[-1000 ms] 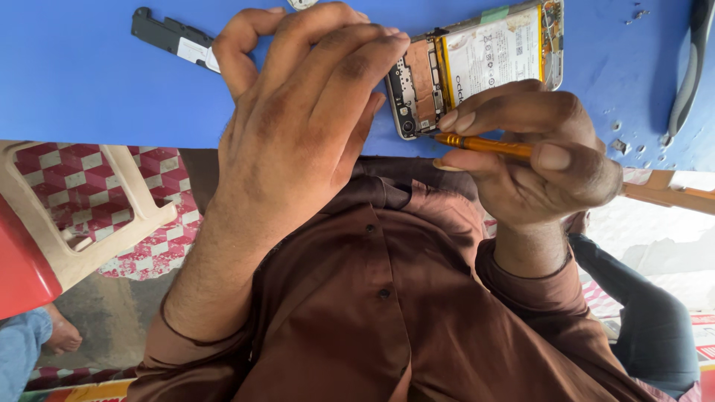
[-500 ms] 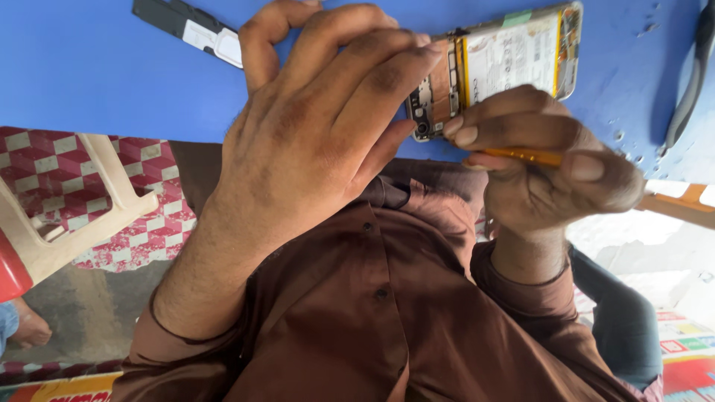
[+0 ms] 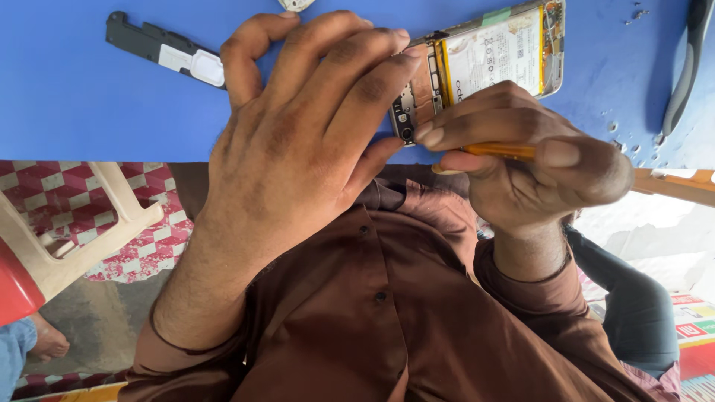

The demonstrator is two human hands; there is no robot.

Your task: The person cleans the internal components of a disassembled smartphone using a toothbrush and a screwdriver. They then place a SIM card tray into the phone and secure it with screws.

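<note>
Since 1 s ago: view slid a little, phone (image 3: 477,63) shifted slightly in frame; both hands kept their posts, so work on opened phone goes on at same spot.

Left hand (image 3: 298,141): fingers spread, tips pressed on phone's near end, steadying it on blue table (image 3: 89,104).

Right hand (image 3: 521,160): fingers pinched together on orange tool (image 3: 499,151), tip hidden behind fingers, aimed at phone's lower edge.

Phone lies between both hands, battery up. Black part (image 3: 160,48) well apart, far left. Pliers (image 3: 685,67) at right edge.

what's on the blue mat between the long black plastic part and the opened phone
In the head view, the left hand lies between the long black plastic part and the opened phone, its fingertips touching the phone's edge.
</note>
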